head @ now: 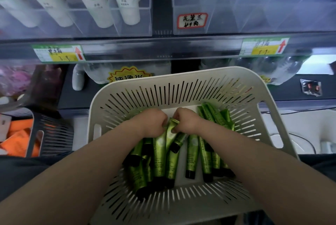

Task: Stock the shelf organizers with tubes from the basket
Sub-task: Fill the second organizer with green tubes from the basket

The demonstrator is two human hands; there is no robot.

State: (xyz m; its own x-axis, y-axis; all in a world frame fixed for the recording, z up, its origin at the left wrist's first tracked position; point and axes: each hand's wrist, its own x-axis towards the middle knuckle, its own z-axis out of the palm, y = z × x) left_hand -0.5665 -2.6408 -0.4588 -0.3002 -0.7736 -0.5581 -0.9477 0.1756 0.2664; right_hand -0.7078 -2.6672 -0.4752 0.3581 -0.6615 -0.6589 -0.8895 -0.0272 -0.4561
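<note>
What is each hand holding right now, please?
Left hand: curled, gripping green tubes in the basket.
Right hand: curled, pinching the crimped end of a green tube.

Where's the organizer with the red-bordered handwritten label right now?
Head view, upper right: the labelled organizer stands above the white basket, just right of the tube-filled organizer.

Forearms converge forward; left hand (154, 123) and right hand (185, 122), fingers curled, grip tubes (171, 131)
</note>
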